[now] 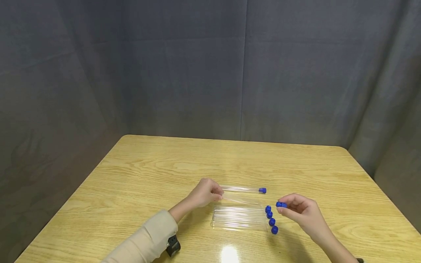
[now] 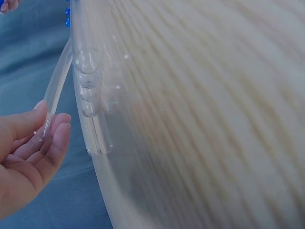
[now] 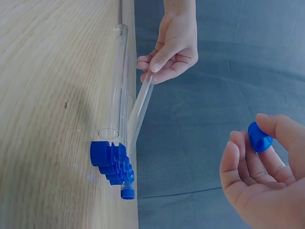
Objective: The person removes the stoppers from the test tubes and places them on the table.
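Note:
My left hand (image 1: 205, 194) pinches a clear test tube (image 2: 58, 86) near its rounded end. The tube slants down to the right, its far end close over the table. In my right hand (image 1: 306, 215), thumb and fingertips pinch a blue cap (image 3: 259, 137), off to the right of that tube's far end. Several clear test tubes (image 1: 240, 218) lie side by side on the table in front of the hands. Several loose blue caps (image 1: 272, 221) stand in a line along their right ends. Farther back lies a tube (image 1: 241, 189) with a blue cap on its right end.
The wooden table (image 1: 158, 164) has a light grain and rounded far corners. Grey curtains (image 1: 184, 87) hang behind it and on both sides. A black device (image 1: 173, 245) sits at the left wrist, below a beige sleeve (image 1: 148, 237).

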Tool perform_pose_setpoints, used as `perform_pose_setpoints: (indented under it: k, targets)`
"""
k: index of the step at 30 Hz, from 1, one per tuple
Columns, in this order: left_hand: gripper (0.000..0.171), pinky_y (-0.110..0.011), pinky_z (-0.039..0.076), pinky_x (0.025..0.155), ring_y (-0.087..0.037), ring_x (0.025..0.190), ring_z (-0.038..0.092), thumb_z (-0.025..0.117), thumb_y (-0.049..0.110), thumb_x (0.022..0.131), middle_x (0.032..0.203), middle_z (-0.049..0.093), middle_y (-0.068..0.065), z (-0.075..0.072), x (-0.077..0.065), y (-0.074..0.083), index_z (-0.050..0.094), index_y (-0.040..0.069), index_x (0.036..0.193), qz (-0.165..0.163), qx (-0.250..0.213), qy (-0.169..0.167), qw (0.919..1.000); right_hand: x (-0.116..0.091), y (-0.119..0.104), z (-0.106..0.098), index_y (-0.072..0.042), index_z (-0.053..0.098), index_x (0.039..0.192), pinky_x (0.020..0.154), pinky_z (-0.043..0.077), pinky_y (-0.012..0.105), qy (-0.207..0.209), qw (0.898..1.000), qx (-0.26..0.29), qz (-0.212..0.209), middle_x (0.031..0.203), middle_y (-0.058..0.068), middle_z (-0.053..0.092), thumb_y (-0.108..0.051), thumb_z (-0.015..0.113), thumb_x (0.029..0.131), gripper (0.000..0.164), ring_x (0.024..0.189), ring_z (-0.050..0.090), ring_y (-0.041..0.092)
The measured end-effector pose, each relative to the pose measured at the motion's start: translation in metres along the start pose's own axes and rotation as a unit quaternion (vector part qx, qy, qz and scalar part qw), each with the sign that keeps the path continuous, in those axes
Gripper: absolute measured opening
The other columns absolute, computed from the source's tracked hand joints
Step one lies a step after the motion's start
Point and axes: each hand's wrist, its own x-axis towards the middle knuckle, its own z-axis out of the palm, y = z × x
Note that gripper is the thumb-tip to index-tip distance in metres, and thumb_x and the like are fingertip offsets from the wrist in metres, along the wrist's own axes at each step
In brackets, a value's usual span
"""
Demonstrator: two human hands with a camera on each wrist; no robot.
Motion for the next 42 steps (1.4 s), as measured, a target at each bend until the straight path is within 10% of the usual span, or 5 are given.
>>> perform_pose_setpoints:
  k: [42]
  targets:
    - [0.010,-0.018,0.046,0.061,-0.011,0.072,0.058,0.067,0.006,0.079,0.084,0.066,-0.004,0.0043,0.0040,-0.0071,0.070,0.000,0.086,-0.024,0.058,-0.057,0.9964,-0.0012,0.0045,-0.0003,0.007,0.059,0.090,0.060,0.050,0.026,-0.011,1.000,-0.002,0.014,0.081,-0.001,0.063,0.004,0.061,0.081,0.010,0.068,0.058,0.011]
